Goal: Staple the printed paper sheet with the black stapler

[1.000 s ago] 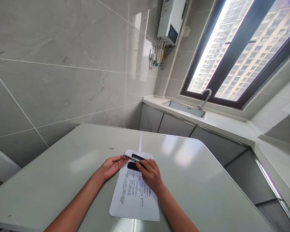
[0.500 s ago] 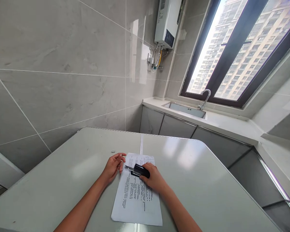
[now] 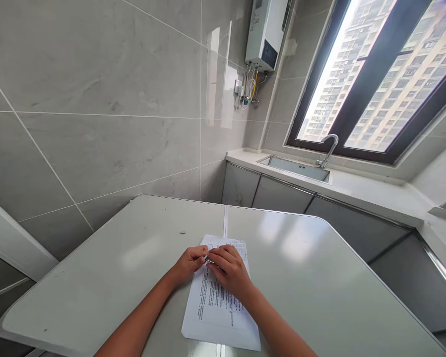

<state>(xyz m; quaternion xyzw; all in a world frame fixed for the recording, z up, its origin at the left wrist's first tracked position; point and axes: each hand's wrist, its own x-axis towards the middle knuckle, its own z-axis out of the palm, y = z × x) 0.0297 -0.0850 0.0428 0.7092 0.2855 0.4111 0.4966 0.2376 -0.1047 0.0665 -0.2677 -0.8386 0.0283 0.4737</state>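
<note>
Printed sheets of paper (image 3: 219,322) lie on the table, tilted slightly, beneath both hands. Over their upper part, my right hand (image 3: 232,272) is closed round a stapler (image 3: 209,260). Most of the stapler is hidden by the fingers; only a bit of its metal front end shows between the two hands. My left hand (image 3: 190,263) has its thumb and fingers pinched at that front end, at the left edge of the paper. The fingertips of both hands almost meet there.
A small grey strip (image 3: 182,232) lies on the light table (image 3: 96,287) beyond my left hand. Behind the table stand a counter with a sink (image 3: 297,168) and a faucet (image 3: 329,148). A tiled wall rises on the left.
My left hand has come in from the paper's edge and now pinches the stapler's front end. My right hand has slid forward over the stapler, hiding its black body. The view has shifted slightly.
</note>
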